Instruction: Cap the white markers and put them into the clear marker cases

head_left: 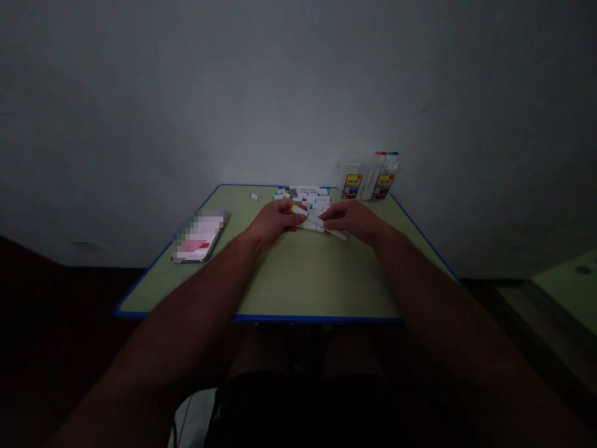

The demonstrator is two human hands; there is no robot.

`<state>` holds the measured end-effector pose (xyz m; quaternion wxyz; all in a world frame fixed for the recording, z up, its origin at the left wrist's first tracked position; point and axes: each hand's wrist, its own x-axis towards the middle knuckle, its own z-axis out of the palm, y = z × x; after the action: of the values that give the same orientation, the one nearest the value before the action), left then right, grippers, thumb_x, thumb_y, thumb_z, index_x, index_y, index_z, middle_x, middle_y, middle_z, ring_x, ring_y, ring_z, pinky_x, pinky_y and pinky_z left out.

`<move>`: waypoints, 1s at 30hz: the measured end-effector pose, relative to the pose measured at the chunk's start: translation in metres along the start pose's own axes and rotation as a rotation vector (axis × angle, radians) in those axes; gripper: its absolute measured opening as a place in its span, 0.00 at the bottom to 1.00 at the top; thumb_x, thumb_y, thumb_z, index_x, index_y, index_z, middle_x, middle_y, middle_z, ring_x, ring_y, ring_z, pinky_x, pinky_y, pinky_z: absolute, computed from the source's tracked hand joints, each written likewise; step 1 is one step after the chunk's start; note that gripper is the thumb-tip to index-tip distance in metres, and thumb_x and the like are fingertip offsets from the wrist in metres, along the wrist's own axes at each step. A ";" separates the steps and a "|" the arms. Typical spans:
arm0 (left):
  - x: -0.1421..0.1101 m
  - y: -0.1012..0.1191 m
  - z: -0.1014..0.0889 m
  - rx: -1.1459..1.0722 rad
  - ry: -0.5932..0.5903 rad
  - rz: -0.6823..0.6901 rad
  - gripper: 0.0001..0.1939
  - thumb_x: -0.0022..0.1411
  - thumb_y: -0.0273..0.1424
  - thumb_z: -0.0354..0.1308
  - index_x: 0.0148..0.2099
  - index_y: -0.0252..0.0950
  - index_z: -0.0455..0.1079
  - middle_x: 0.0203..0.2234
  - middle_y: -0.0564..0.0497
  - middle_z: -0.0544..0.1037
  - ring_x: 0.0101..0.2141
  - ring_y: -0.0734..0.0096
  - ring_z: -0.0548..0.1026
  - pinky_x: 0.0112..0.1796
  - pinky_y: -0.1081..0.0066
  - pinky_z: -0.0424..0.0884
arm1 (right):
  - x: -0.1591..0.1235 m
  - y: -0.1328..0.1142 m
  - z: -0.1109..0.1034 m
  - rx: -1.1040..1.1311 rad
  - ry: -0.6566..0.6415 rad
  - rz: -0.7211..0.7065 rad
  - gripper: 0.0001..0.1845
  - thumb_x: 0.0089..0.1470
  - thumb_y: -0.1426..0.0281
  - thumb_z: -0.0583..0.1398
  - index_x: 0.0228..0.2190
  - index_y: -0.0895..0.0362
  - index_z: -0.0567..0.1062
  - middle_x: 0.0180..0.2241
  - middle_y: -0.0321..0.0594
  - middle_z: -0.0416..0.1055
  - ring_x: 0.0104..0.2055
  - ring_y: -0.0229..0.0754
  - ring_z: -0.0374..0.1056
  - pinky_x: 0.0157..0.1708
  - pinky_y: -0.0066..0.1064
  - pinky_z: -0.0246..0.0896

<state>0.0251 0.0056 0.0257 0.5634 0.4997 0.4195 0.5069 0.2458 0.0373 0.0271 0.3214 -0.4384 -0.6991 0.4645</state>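
Note:
Over the far middle of the table, my left hand is closed on a white marker part with a yellow end. My right hand pinches a white marker that slants down to the right. The two pieces nearly line up between my fingertips; I cannot tell if they touch. Just beneath them lies another white marker. Behind my hands is a loose pile of white markers with coloured ends, partly hidden by my fingers.
A small white cap-like piece lies left of the pile. A phone rests at the table's left edge. Two clear marker cases stand at the back right near the wall. The pale green table has a blue rim.

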 end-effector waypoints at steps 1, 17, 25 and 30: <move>0.000 0.000 0.000 -0.001 -0.001 0.007 0.11 0.45 0.19 0.69 0.34 0.32 0.77 0.25 0.52 0.77 0.23 0.78 0.71 0.25 0.76 0.67 | 0.000 -0.001 0.001 0.008 0.005 -0.001 0.10 0.42 0.77 0.70 0.31 0.58 0.83 0.29 0.39 0.78 0.30 0.37 0.71 0.37 0.32 0.67; 0.001 -0.004 0.001 -0.085 -0.006 0.048 0.13 0.46 0.19 0.70 0.36 0.30 0.73 0.25 0.48 0.80 0.27 0.69 0.80 0.30 0.73 0.75 | -0.004 -0.006 0.011 0.109 0.058 0.006 0.10 0.41 0.78 0.70 0.30 0.58 0.79 0.27 0.38 0.78 0.28 0.36 0.72 0.29 0.27 0.64; 0.004 -0.003 -0.001 -0.114 0.057 0.071 0.14 0.46 0.20 0.70 0.36 0.31 0.73 0.24 0.50 0.79 0.25 0.72 0.78 0.31 0.73 0.76 | 0.000 -0.001 0.009 0.049 0.127 -0.048 0.11 0.45 0.73 0.70 0.34 0.59 0.81 0.32 0.41 0.80 0.29 0.36 0.71 0.31 0.28 0.65; 0.006 -0.001 -0.004 -0.135 0.135 0.101 0.13 0.46 0.20 0.68 0.36 0.32 0.73 0.24 0.52 0.78 0.25 0.73 0.77 0.30 0.74 0.75 | 0.004 0.004 0.004 0.027 0.200 -0.058 0.08 0.49 0.71 0.69 0.35 0.59 0.81 0.31 0.43 0.80 0.28 0.36 0.71 0.28 0.27 0.66</move>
<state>0.0223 0.0118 0.0246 0.5402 0.4458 0.3956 0.5941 0.2419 0.0401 0.0223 0.4085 -0.4578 -0.6696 0.4185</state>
